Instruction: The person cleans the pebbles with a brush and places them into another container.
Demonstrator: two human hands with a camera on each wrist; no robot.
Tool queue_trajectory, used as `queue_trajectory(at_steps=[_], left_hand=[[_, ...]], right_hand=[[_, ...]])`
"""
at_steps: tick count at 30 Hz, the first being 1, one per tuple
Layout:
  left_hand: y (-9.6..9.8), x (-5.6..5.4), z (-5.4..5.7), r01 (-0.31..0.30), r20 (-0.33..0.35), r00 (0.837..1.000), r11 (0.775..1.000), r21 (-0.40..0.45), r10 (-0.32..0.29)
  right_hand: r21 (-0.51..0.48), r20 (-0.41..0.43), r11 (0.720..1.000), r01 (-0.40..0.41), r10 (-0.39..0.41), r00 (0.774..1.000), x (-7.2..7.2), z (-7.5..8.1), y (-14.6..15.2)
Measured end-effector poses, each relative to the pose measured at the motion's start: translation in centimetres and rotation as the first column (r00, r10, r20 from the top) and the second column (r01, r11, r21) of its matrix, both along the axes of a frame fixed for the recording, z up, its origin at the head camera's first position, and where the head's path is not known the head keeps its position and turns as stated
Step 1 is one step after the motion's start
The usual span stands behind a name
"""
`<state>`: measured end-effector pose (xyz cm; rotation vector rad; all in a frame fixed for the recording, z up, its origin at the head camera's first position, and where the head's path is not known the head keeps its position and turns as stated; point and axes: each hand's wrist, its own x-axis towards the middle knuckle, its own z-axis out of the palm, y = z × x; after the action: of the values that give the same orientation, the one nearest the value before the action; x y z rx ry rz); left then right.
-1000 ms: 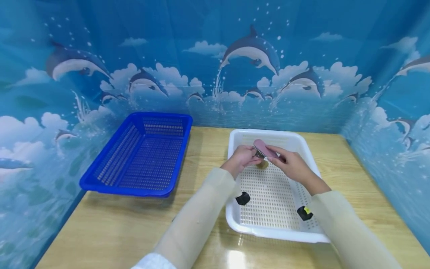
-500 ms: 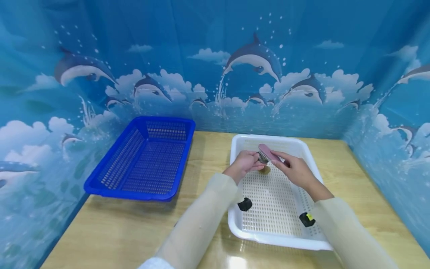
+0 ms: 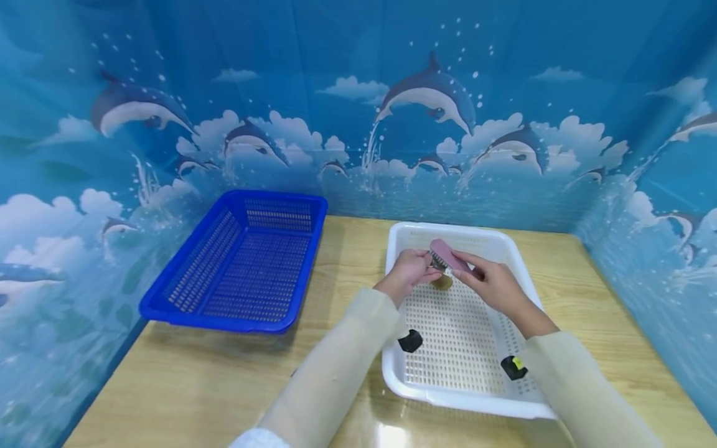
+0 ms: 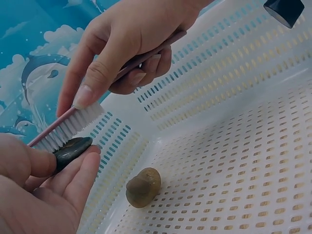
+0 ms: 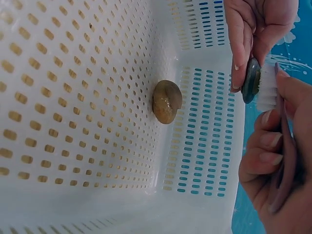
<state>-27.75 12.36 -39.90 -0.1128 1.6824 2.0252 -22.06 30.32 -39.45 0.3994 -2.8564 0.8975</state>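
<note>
Over the far part of a white perforated basket (image 3: 465, 402), my left hand (image 3: 411, 269) pinches a dark, smooth pebble (image 4: 73, 155) between thumb and fingers. My right hand (image 3: 492, 283) grips a pink-handled brush (image 3: 446, 254) by its back, thumb along the edge. In the right wrist view the brush's white bristles (image 5: 267, 87) press against the flat face of the dark pebble, which looks wet. Below both hands, brown pebbles (image 4: 145, 187) sit on the basket floor near its far wall; one seems to rest against another.
To the left a blue perforated basket (image 3: 221, 325) stands on the wooden table (image 3: 185, 386). Black wrist cameras (image 3: 411, 341) show at both sleeves. A dolphin-printed curtain (image 3: 358, 112) encloses the back and sides.
The head view has tilted, so everything sits slightly lower in it. The brush shifts a little over the pebble, its angle changing slightly; both hands keep their hold.
</note>
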Motion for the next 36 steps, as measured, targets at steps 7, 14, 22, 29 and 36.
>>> queue_trajectory(at_steps=[7, 14, 22, 29, 36], left_hand=[[0.26, -0.03, -0.10, 0.042, -0.033, 0.998, 0.998, -0.052, -0.044], [-0.01, 0.07, 0.21, 0.073, -0.069, 0.994, 0.992, -0.106, -0.081], [0.09, 0.08, 0.10, 0.067, -0.090, 0.993, 0.996, -0.065, -0.073], [0.13, -0.13, 0.02, 0.035, -0.074, 0.997, 0.998, -0.045, -0.038], [0.09, -0.22, 0.04, 0.019, -0.049, 0.999, 0.999, -0.026, -0.020]], right_hand=[[-0.002, -0.013, 1.000, -0.024, 0.024, 1.000, 0.15, 0.21, -0.20], [0.024, -0.023, 1.000, -0.010, 0.010, 1.000, -0.22, 0.43, -0.58], [0.015, 0.007, 0.998, 0.054, -0.054, 0.999, -0.07, 0.44, -0.31], [0.000, 0.000, 0.998, 0.062, -0.062, 0.998, -0.02, 0.61, -0.46], [-0.006, -0.021, 0.998, 0.067, -0.067, 0.998, 0.16, 0.71, -0.53]])
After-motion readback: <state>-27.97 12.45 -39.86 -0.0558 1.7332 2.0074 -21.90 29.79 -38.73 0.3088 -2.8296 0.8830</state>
